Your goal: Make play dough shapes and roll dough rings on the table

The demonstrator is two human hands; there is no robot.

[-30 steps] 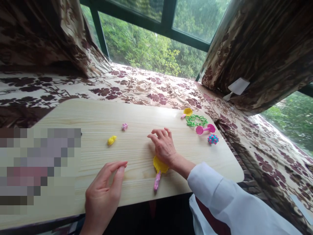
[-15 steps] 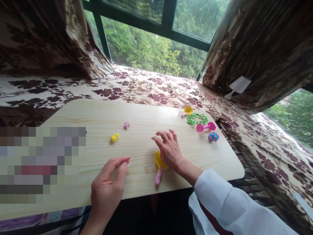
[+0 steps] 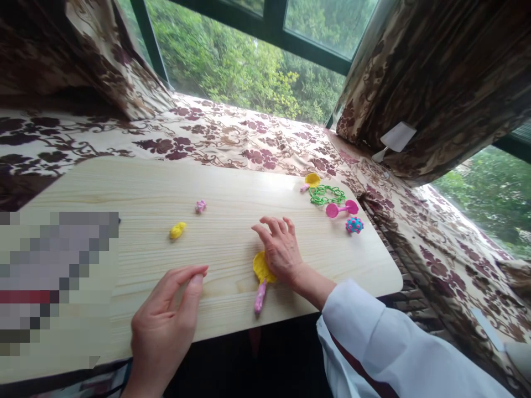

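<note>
The yellow-and-pink paddle [image 3: 261, 273] lay flat by the near edge of the counter [image 3: 226, 235], handle inward, presumably for easy reach. The right hand [image 3: 282, 253], fingers loosely spread, overlapped its disc; the left hand [image 3: 168, 314] was narrowed, contents undeterminable. The pink dumbbell [image 3: 342, 209] and studded ball [image 3: 354, 225] sat apart, seemingly set aside.

Scene lit by daylight through window [image 3: 274, 25], foliage [image 3: 232, 77] beyond slightly hazed. Pale glare thrown on far edge of surface [image 3: 228, 237]. Curtain at right [image 3: 431, 94] sunk in shade; area beneath surface lost in near-black. Left hand [image 3: 166, 318] and right hand [image 3: 282, 251] softly lit, faint shadows cast. Left side masked by coarse pixel blocks [image 3: 53, 276]. Edges visibly stretched. Fine detail softened, perhaps by slight blur.
</note>
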